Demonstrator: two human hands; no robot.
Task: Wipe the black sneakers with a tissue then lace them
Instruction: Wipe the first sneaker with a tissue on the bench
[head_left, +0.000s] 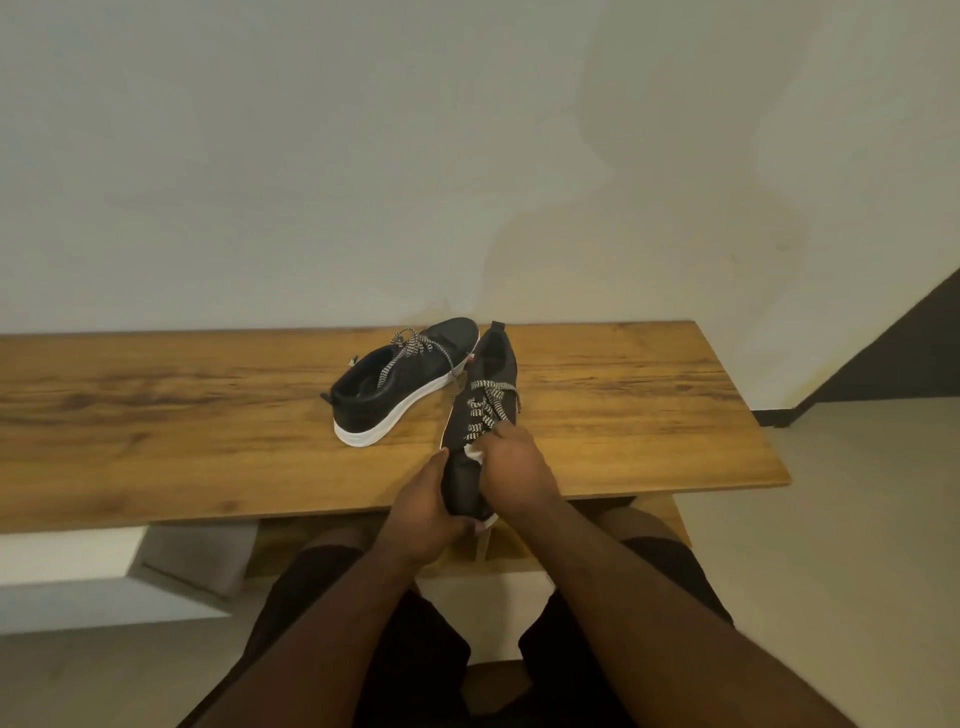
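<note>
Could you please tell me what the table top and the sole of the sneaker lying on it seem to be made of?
The table top looks like wood or a wood-grain laminate, warm brown with dark streaks and a low sheen. The sneaker's sole looks like smooth white rubber or foam, matte and thick; which one cannot be told.

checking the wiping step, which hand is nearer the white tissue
Right. The right hand presses the tissue against the held sneaker just below its laces. The left hand grips the sneaker's toe end, lower and left of the tissue.
</note>
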